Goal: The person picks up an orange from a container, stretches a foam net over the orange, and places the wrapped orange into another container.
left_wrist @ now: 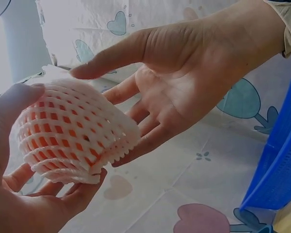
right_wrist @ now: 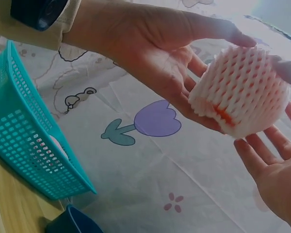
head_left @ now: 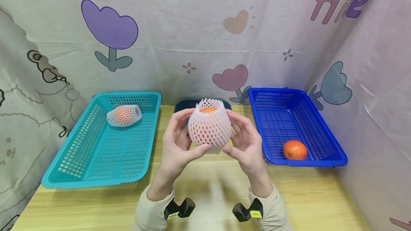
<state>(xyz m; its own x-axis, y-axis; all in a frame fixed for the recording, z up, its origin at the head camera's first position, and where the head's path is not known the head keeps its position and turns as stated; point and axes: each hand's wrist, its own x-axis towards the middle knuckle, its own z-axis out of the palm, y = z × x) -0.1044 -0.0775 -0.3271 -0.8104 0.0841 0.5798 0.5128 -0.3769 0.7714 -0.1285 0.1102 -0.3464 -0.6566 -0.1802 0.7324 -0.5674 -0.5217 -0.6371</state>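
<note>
Above the table, both hands hold an orange in a white foam fruit net (head_left: pixel 210 127). The net's open end faces up in the head view, and the orange's top (head_left: pixel 208 110) shows inside. My left hand (head_left: pixel 178 142) is on the left side, its thumb at the lower front and its fingers behind. My right hand (head_left: pixel 247 142) cups the other side, thumb low and fingers along the net. In the left wrist view, orange skin shows through the mesh of the foam net (left_wrist: pixel 68 131). The right wrist view shows both thumbs at the foam net (right_wrist: pixel 247 87), with fingers beneath.
A teal basket (head_left: pixel 149 145) at left contains another netted orange (head_left: pixel 124 115). The blue basket (head_left: pixel 308 124) at right has a bare orange (head_left: pixel 294 150) near its front wall. Behind the hands stands a dark basket (head_left: pixel 181 105), partly hidden. A printed cloth (head_left: pixel 179 20) hangs behind the table.
</note>
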